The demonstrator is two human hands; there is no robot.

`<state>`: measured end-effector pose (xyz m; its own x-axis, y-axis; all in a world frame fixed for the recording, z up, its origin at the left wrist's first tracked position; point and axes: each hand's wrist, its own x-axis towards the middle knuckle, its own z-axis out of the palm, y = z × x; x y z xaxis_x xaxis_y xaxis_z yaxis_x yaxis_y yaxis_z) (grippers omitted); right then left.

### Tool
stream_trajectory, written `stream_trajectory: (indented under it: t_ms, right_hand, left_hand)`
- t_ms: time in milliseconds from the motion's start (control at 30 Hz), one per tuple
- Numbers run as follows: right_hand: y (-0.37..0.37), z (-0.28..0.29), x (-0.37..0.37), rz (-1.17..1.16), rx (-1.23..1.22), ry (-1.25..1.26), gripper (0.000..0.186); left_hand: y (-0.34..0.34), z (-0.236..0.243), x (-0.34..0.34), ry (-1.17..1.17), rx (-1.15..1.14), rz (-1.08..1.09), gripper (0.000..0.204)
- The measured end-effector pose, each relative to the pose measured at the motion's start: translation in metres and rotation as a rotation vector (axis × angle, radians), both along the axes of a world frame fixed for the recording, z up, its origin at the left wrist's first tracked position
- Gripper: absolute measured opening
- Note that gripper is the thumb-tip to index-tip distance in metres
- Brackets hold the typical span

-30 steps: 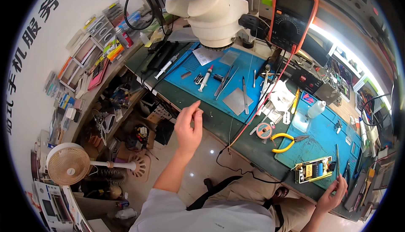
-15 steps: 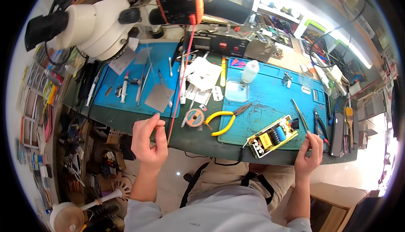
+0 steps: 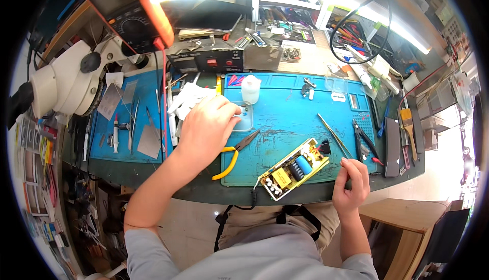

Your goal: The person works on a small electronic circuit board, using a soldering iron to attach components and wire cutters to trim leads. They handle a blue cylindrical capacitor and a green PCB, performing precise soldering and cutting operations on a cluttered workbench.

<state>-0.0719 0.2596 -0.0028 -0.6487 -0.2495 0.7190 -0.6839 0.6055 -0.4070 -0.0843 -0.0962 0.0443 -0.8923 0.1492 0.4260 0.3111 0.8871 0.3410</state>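
My left hand (image 3: 206,126) reaches over the near side of the white crumpled tissue (image 3: 191,99). Its bent fingertips are at the left side of a small clear plastic box (image 3: 246,123); whether they pinch anything is hidden. Behind the box stands a white plastic bottle (image 3: 250,90). My right hand (image 3: 352,184) is closed at the near end of thin metal tweezers (image 3: 333,135), whose points face away over the blue mat. To its left lies an open circuit board in a white frame (image 3: 294,170). Yellow-handled pliers (image 3: 232,163) lie beside my left forearm.
Black-handled pliers (image 3: 364,142) and a dark flat case (image 3: 391,146) lie at the right. An orange multimeter (image 3: 130,20) and a white microscope (image 3: 63,84) overhang the left. A power unit (image 3: 219,61) stands behind the blue mat (image 3: 285,107).
My left hand has moved from the bench's near edge forward to the clear box, its arm now covering the solder spool. The whole view has shifted; my right hand stays at the tweezers.
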Motion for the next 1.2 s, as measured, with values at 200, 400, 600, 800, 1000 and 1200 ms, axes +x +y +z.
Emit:
stream_trajectory:
  t_ms: [200,400,600,800,1000,1200]
  right_hand:
    - [0.000,0.002,-0.002,0.020,-0.027,0.016,0.034]
    - [-0.002,0.010,-0.001,0.053,-0.050,-0.045,0.035]
    - [0.002,0.012,-0.004,0.063,-0.134,-0.050,0.033]
    - [0.058,0.030,-0.006,-0.247,-0.015,-0.016,0.038]
    - [0.142,0.029,-0.031,-0.668,0.340,-0.296,0.073]
    - [0.150,0.023,-0.049,-0.689,0.364,-0.460,0.085]
  left_hand:
    - [0.013,-0.005,-0.016,-0.020,-0.080,0.028,0.011]
    - [0.017,-0.005,-0.017,-0.032,-0.125,0.032,0.011]
    - [0.014,-0.012,-0.018,-0.111,-0.058,0.084,0.012]
    - [0.025,-0.006,-0.015,-0.119,-0.104,0.112,0.012]
    - [0.020,0.002,-0.011,-0.179,0.049,0.164,0.010]
    - [0.031,0.026,-0.011,-0.178,0.357,0.185,0.015]
